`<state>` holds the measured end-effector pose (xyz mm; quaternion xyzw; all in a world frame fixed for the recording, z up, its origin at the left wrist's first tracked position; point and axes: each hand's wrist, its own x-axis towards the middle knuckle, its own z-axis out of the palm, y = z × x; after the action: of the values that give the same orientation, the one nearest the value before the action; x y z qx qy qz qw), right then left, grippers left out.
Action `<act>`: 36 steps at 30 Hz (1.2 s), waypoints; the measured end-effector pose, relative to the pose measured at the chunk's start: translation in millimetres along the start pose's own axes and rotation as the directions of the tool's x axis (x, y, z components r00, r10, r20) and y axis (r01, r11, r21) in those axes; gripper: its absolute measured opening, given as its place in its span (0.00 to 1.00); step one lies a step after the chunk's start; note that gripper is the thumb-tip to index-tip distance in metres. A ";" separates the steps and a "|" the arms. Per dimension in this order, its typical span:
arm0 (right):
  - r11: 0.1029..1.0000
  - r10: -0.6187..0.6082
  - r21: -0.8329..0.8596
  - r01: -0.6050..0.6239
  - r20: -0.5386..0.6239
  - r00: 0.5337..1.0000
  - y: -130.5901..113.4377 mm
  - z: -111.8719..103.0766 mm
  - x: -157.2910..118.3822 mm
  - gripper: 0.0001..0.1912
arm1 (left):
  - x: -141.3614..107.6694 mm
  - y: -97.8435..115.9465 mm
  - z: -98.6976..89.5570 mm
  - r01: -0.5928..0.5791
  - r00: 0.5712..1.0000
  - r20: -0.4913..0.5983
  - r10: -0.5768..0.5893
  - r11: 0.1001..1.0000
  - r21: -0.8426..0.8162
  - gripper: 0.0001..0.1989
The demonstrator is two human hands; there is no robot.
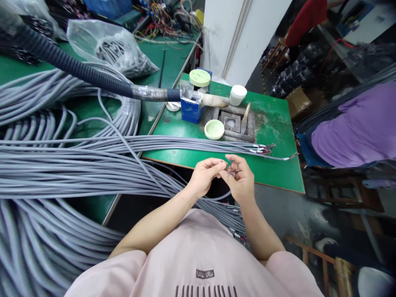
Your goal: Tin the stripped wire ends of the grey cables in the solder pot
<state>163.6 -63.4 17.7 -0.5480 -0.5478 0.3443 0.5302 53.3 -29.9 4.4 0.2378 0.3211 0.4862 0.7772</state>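
Observation:
My left hand [204, 175] and my right hand [239, 179] meet in front of my chest above the near edge of a green workbench [272, 165]. Their fingertips pinch the frayed, thin coloured wire ends [231, 170] of a grey multi-core cable, and the fingers partly hide them. Several more grey cables [62, 169] sweep in a large bundle across the left side. Their stripped ends [262, 150] lie on the bench just beyond my hands.
On the bench stand a metal solder pot [230, 121], a blue box [189, 110], a white jar [237, 95] and a pale green lid [214, 129]. A corrugated black hose [71, 70] crosses above the cables. A person in a purple sleeve [352, 128] is at the right.

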 end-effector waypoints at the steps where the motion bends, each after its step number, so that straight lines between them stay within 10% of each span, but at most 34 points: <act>1: 1.000 -0.012 0.003 0.012 -0.023 1.000 -0.8 0.4 0.6 0.14 | -0.6 0.1 0.7 -0.007 1.000 0.004 0.007 1.000 0.003 0.15; 11: 0.996 -0.011 -0.092 0.007 -0.051 0.999 -4.2 -12.3 4.7 0.06 | -2.9 0.9 2.2 -0.240 0.971 0.038 0.237 0.954 0.182 0.12; 36: 0.991 0.072 -0.111 -0.069 0.025 0.997 -9.1 -6.4 23.3 0.10 | 4.5 -2.9 -3.0 -0.270 0.959 -0.037 0.282 0.943 0.194 0.12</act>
<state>171.4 -43.7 32.5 -0.5905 -0.5539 0.3399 0.4785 54.3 -26.9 -0.8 0.3364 0.3536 0.5653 0.6650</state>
